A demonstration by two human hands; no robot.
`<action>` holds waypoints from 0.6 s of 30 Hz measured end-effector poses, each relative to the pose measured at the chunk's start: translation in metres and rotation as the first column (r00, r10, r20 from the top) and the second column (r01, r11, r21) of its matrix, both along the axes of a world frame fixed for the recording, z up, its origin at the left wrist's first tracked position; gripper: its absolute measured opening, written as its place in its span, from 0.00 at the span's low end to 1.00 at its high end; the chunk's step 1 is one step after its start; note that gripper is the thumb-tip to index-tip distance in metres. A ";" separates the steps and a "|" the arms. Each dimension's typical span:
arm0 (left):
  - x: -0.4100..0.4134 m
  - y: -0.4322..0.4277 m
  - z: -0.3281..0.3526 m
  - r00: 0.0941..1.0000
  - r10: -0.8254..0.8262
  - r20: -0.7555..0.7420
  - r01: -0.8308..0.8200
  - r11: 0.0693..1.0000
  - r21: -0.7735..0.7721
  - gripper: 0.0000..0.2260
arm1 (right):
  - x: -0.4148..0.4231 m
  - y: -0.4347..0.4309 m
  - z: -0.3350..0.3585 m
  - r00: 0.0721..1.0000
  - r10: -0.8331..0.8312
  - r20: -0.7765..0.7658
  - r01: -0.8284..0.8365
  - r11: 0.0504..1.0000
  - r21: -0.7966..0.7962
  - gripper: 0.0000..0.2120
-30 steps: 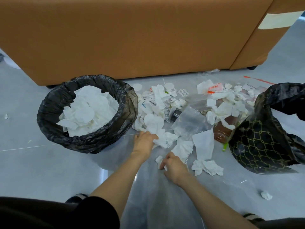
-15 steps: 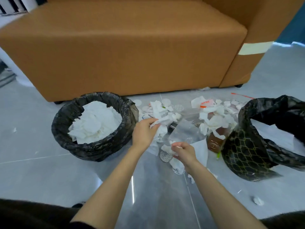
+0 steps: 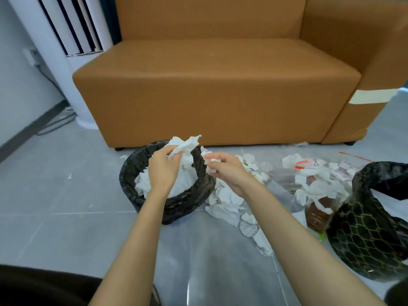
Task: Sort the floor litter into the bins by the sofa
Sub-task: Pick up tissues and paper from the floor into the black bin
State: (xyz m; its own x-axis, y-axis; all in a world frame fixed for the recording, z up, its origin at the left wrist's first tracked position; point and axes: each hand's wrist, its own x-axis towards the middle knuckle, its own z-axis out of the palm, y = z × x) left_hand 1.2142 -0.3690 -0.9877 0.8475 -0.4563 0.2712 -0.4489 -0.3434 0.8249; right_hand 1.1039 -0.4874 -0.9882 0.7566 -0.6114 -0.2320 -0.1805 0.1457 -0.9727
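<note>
I see my left hand [image 3: 162, 171], fingers curled tight on a crumpled white tissue [image 3: 184, 145], right above the round black-bagged bin [image 3: 185, 205] at mid-frame, while my right hand [image 3: 225, 171] pinches a small white paper scrap [image 3: 209, 161] over its right rim.

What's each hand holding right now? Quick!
Left hand: closed, gripping a big crumpled tissue above the black bin.
Right hand: closed, pinching a small tissue wad.
</note>
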 end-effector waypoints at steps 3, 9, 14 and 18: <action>0.012 0.016 -0.007 0.999 0.033 0.009 -0.034 0.991 0.127 0.07 | 0.022 0.016 0.010 0.991 0.124 -0.042 -0.126 0.991 -0.038 0.14; 0.032 0.025 -0.027 0.997 -0.038 -0.067 0.064 0.893 0.446 0.28 | 0.029 0.027 0.008 0.977 0.181 -0.111 -0.185 0.982 -0.025 0.26; 0.026 0.010 -0.034 0.980 -0.185 -0.077 0.198 0.840 0.504 0.31 | 0.016 0.017 -0.014 0.989 0.071 -0.132 -0.095 0.978 -0.183 0.19; 0.015 -0.005 -0.051 0.941 -0.318 -0.118 0.324 0.738 0.592 0.23 | 0.006 0.009 -0.031 0.988 0.032 -0.152 -0.080 0.945 -0.318 0.17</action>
